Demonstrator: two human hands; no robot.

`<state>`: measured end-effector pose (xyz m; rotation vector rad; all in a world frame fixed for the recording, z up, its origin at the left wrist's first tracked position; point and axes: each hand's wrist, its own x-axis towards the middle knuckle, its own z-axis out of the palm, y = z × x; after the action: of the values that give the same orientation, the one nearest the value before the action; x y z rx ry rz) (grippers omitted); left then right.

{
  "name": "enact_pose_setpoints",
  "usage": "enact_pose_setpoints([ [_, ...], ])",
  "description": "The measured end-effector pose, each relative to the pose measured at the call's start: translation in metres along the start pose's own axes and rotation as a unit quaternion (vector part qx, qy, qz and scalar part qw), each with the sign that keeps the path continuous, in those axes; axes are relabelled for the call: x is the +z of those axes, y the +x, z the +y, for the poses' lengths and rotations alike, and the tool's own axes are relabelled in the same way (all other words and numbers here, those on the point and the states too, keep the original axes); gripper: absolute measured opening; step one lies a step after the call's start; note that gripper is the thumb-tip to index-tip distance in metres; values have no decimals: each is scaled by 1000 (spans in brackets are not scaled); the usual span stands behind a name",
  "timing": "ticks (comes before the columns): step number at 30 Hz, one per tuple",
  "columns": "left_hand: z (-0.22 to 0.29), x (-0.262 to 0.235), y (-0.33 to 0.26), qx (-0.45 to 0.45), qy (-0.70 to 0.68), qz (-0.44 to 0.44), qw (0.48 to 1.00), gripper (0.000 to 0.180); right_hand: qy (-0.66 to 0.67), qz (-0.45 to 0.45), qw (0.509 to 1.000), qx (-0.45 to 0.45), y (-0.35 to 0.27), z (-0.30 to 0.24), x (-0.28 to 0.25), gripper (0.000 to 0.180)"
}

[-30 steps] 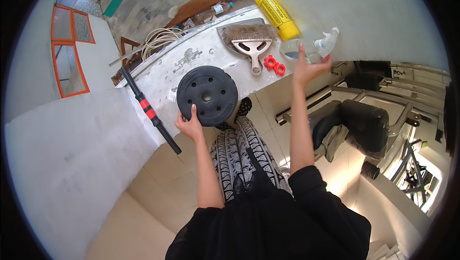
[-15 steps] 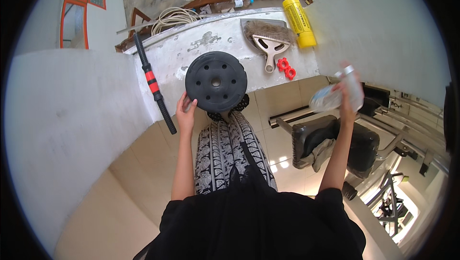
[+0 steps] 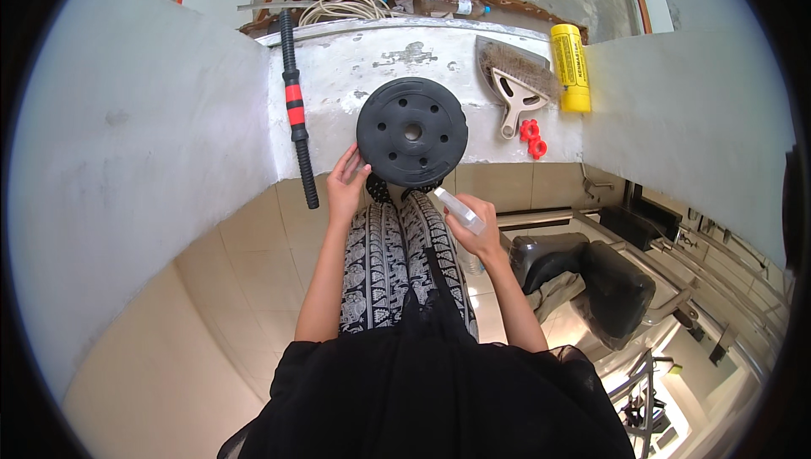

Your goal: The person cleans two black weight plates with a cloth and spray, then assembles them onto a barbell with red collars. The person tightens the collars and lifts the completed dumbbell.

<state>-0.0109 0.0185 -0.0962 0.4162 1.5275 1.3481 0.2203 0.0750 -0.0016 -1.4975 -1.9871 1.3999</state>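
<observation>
A round black weight plate (image 3: 412, 159) with a centre hole and several smaller holes stands at the front edge of the white ledge (image 3: 338, 112). My left hand (image 3: 343, 188) grips its lower left rim, the thumb on the near side. In my right hand (image 3: 480, 235) is a spray bottle (image 3: 463, 212); its white head points toward the plate's lower right rim, a little apart from it. The bottle's body is mostly hidden behind my fingers. Left of the plate lies a black threaded dumbbell bar (image 3: 294, 108) with red bands.
Two red star collars (image 3: 534, 139), a hand brush (image 3: 511, 91) on a dustpan and a yellow canister (image 3: 571, 70) occupy the ledge's right. Behind are a coiled cable (image 3: 342, 7) and a plastic bottle (image 3: 448, 8). A padded gym bench (image 3: 608, 286) stands right; white walls flank the ledge.
My right hand has brought the spray bottle from far right in to the plate's lower right. My left hand stays on the plate's rim. The view has shifted slightly.
</observation>
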Motion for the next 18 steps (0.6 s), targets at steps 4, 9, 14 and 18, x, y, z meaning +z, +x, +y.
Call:
enact_pose_setpoints([
  [4,-3,2,-10,-2,-5,16,1000,52,3,-11,1000,-18,10,-13,10,13],
  [9,-4,11,-20,-14,0,25,1000,55,-32,-14,999,-15,21,-34,20,15],
  [14,-5,12,-20,-10,5,37,999,56,-15,-10,999,-27,33,-48,28,15],
  [18,-9,13,-19,-25,45,54,997,55,-22,-28,999,-12,42,-54,28,17],
])
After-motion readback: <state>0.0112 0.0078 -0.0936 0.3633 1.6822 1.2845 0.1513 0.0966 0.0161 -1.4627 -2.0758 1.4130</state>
